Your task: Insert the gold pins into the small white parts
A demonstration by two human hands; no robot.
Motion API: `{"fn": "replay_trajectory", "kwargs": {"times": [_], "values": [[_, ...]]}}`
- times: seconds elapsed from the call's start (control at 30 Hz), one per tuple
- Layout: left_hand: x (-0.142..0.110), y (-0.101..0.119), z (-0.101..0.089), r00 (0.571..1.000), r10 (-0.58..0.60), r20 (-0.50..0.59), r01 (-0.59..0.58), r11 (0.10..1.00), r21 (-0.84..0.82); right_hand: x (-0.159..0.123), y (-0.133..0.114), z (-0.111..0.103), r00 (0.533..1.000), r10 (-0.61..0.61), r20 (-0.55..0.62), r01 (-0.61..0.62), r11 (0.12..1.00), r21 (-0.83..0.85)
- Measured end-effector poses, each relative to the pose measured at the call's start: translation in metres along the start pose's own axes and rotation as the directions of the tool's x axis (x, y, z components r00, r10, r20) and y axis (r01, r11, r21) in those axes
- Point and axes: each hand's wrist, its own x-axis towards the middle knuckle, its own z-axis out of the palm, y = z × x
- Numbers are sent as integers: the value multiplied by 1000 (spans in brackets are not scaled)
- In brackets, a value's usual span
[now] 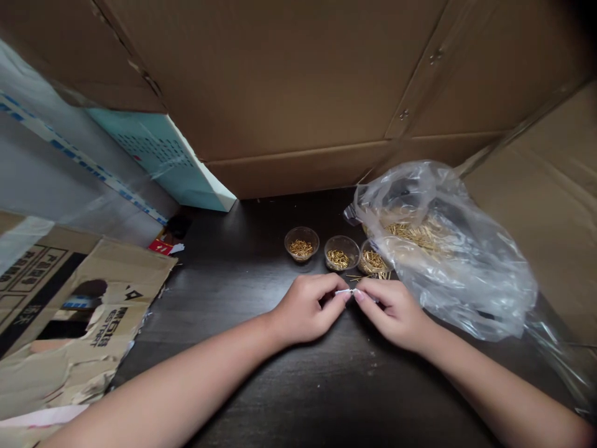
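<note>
My left hand (305, 309) and my right hand (389, 311) meet at the middle of the dark table, and their fingertips pinch a small white strip (353, 292) between them. Its material is too small to tell. Just beyond my hands stand three small clear cups (301, 244) (342, 252) (373, 258) holding short brass pins. A few loose pins (360, 277) lie beside the rightmost cup, close to my fingers. A clear plastic bag (448, 249) with many more brass pins rests to the right, near my right hand.
The dark wooden table (261, 386) runs under my forearms. A torn, printed cardboard sheet (79, 311) lies at the left, with a red packet (161, 246) behind it. A teal board (163, 155) leans at the back left. Brown cardboard walls (280, 81) rise behind and to the right.
</note>
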Motion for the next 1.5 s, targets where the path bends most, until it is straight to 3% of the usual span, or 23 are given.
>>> {"fn": "replay_trajectory", "kwargs": {"times": [0.13,0.4,0.6,0.9,1.5], "values": [[0,1,-1,1000,17,-16,-17,1000,-19,-1,-4,-3,1000,-4,-21,3,1000,-29],[-1,2,1,998,61,5,-61,998,18,-13,9,2,974,-210,-80,193,964,-182],[0,2,2,992,123,36,-125,990,59,-13,13,2,978,-202,-43,195,972,-129],[1,2,2,991,117,63,-121,990,77,-15,13,2,979,-196,-51,189,974,-122],[3,1,3,981,195,18,-196,974,114,-16,12,3,959,-269,-90,253,955,-158]]}}
